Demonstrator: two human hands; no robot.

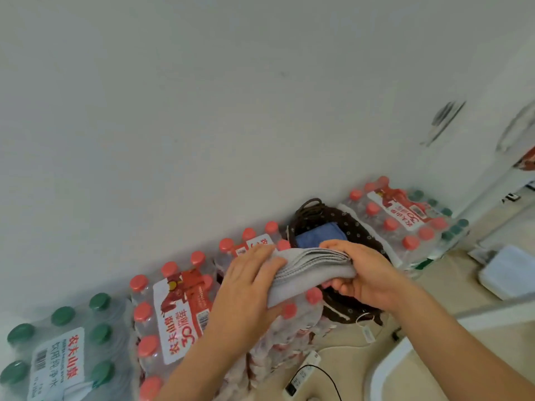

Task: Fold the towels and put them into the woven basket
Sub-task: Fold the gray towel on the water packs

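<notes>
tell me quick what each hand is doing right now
Left hand: closed on the left end of the folded grey towel.
Right hand: closed on the towel's right end, above the woven basket.

Storage corner: shrink-wrapped water bottle packs (173,311) stacked along a bare wall (202,111)
</notes>
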